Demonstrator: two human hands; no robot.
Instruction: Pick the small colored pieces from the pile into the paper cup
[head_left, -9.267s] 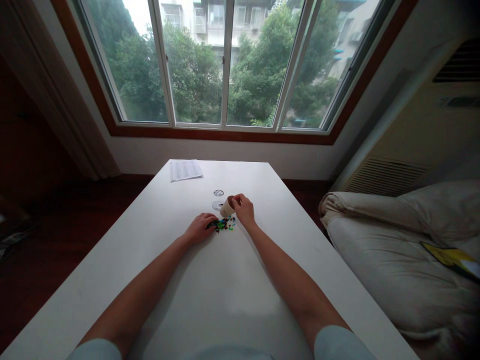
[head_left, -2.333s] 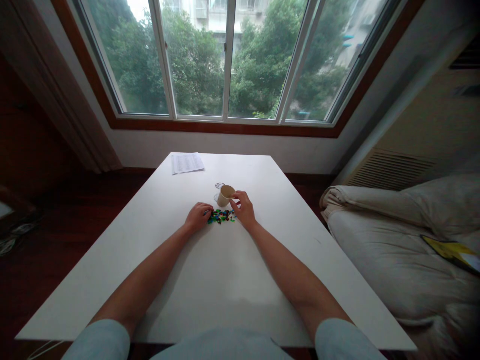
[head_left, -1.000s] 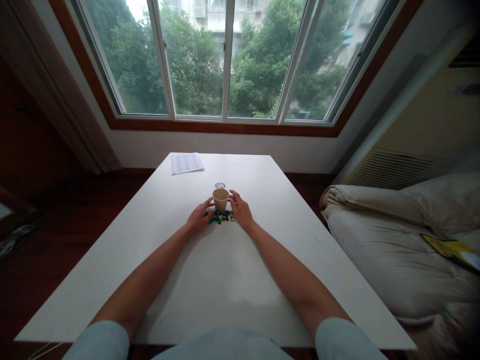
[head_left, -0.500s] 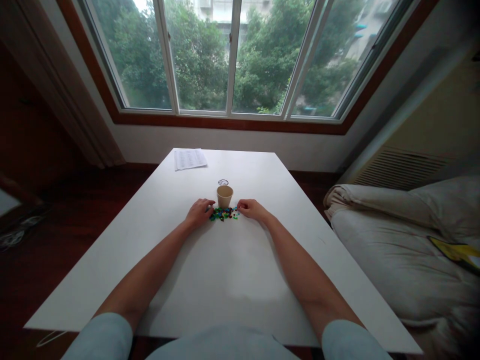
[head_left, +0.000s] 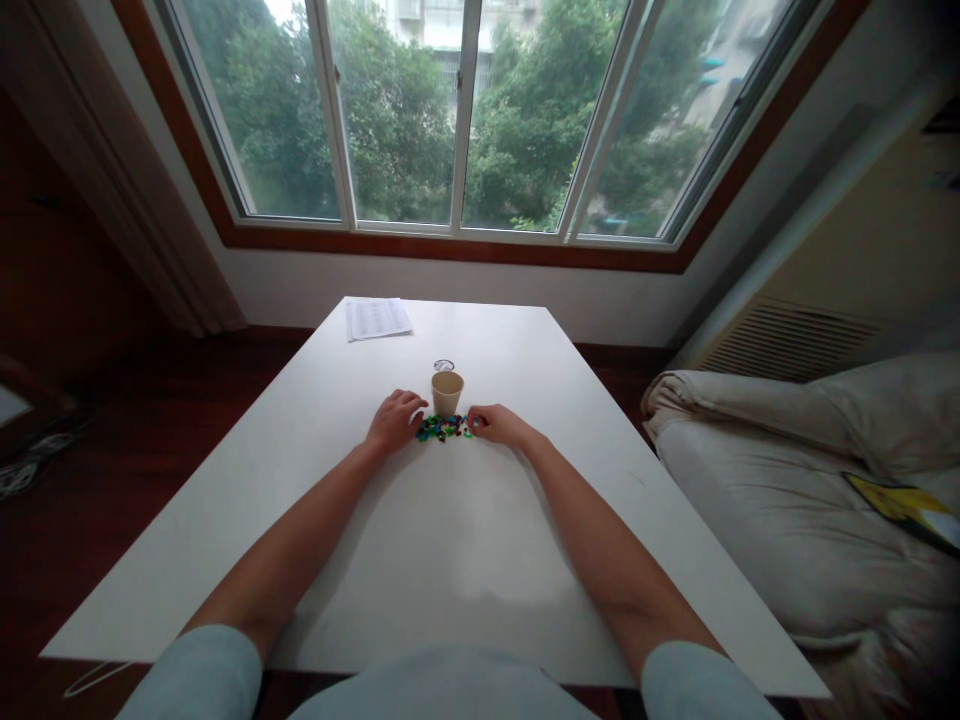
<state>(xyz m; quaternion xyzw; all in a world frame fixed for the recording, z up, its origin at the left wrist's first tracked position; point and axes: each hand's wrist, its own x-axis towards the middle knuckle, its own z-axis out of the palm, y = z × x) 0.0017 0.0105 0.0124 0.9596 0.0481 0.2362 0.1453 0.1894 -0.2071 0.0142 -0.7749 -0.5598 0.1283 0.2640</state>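
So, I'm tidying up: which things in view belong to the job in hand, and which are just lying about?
Seemingly in use:
small coloured pieces, between left hand and right hand
tan cup, upright behind the pieces

Probably just lying about:
papers, far left on the table
yellow item, on the padded seat
round item behind the cup (uncertain)

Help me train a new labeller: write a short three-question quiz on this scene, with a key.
1. True or false: the cup stands upright.
2. Which is nearest the window?
A) the pieces
B) the cup
C) the papers
3. Fill in: the small coloured pieces lie between the left hand and the ____.

Key:
1. True.
2. C.
3. right hand.
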